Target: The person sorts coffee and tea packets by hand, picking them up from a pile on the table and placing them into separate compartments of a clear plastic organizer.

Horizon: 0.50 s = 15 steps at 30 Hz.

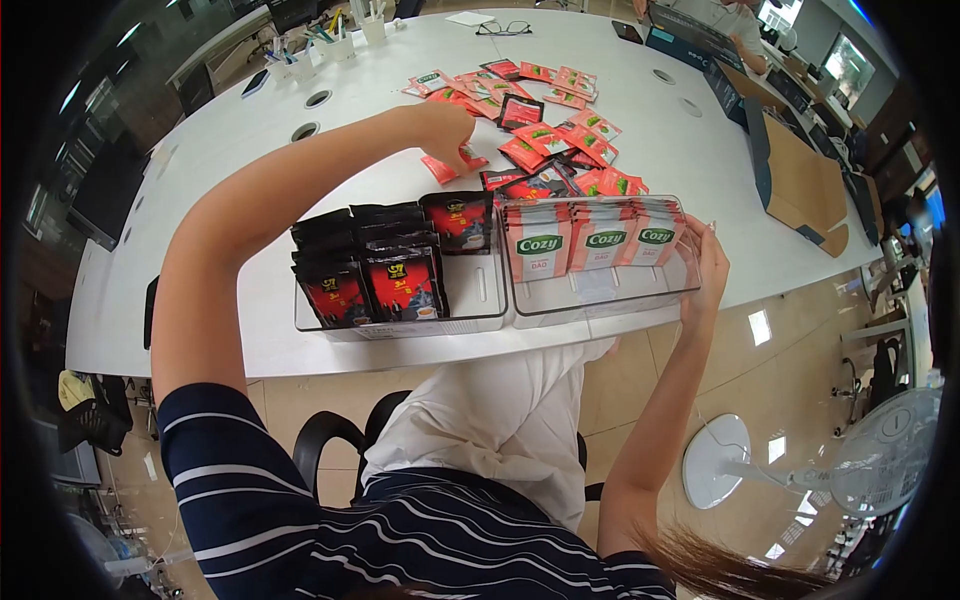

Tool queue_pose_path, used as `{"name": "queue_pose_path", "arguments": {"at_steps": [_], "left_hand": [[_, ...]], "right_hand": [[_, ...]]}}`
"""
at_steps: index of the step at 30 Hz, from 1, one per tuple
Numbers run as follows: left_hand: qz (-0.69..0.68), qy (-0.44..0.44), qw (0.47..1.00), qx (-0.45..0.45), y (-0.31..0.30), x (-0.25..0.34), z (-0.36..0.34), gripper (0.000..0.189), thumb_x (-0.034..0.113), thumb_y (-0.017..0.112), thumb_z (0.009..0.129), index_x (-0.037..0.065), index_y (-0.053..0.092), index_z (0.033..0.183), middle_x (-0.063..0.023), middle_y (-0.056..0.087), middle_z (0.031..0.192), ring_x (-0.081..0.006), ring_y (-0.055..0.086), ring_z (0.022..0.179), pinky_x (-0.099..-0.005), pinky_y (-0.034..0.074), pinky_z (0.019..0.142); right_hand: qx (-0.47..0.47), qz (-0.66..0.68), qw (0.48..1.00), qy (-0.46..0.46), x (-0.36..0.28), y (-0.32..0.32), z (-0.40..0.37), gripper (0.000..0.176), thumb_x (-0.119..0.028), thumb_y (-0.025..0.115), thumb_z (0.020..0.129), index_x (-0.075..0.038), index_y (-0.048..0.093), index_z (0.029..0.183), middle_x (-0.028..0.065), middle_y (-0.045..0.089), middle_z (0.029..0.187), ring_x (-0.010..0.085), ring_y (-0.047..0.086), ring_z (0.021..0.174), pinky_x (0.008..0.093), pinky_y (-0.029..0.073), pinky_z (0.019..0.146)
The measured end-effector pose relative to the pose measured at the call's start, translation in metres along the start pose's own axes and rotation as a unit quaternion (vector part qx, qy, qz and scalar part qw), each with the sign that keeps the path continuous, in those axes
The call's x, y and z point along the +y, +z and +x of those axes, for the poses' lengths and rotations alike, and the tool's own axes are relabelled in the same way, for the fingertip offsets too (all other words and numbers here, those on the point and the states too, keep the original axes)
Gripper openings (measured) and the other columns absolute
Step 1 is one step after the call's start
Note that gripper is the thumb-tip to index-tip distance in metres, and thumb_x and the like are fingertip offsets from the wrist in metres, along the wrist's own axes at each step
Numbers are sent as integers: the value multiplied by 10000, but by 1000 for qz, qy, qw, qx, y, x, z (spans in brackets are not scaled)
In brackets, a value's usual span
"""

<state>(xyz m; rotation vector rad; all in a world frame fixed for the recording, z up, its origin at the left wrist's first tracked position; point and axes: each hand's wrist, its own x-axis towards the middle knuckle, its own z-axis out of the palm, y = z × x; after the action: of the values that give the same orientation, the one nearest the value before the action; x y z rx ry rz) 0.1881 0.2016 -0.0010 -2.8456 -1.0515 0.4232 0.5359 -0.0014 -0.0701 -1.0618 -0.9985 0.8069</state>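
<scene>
My left hand (447,135) reaches over the table with its fingers closed on a pink tea sachet (446,168), at the near left of a loose pile of sachets (545,140). My right hand (708,262) is wrapped against the right side of a clear plastic bin (600,302). Inside that bin, pink Cozy tea sachets (540,244) stand upright in several rows. Beside it on the left, a second clear bin (470,322) contains black and red G7 coffee sachets (405,285), also upright. Part of the held sachet is hidden by my fingers.
Cups with pens (340,46), eyeglasses (504,28) and a phone (627,32) lie toward the back of the white table (230,150). An open cardboard box (800,180) is at right, near another person (738,25). A white fan (885,455) stands on the floor.
</scene>
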Motion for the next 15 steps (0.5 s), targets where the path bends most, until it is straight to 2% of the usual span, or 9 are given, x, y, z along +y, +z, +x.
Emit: {"name": "queue_pose_path", "arguments": {"at_steps": [4,7,10,13,15], "left_hand": [[67,0,998,6,-5,18,-6,297,239,703,593,-14,655,740,-173,619,721,-320,619,711,-412,491,594],[43,-3,999,-2,-9,19,-1,236,153,679,575,0,646,752,-179,618,760,-326,622,742,-419,500,615],[71,8,996,52,-26,18,13,184,95,653,587,29,637,758,-176,617,745,-325,625,750,-419,497,616],[102,3,973,209,-39,27,27,192,68,622,620,69,662,808,-163,619,751,-318,625,759,-430,494,620],[100,-8,979,179,-44,38,44,210,68,604,648,77,667,848,-155,625,787,-314,623,772,-442,492,632]], "right_hand": [[3,13,1000,-12,2,1,-2,371,-253,429,969,65,563,1106,111,611,1037,159,576,950,300,441,872],[-1,30,999,-16,3,0,-3,329,-218,464,956,60,571,1096,104,613,1033,154,579,936,290,446,864],[-8,46,999,-15,5,-1,-2,308,-200,483,948,55,575,1093,99,614,1025,151,580,928,284,448,859],[-9,41,999,-16,5,-2,-2,298,-194,490,945,51,579,1089,95,615,1018,151,579,928,280,447,854],[-14,39,999,-19,7,-4,-1,294,-192,494,943,51,581,1085,94,616,1014,152,579,928,276,447,849]]}}
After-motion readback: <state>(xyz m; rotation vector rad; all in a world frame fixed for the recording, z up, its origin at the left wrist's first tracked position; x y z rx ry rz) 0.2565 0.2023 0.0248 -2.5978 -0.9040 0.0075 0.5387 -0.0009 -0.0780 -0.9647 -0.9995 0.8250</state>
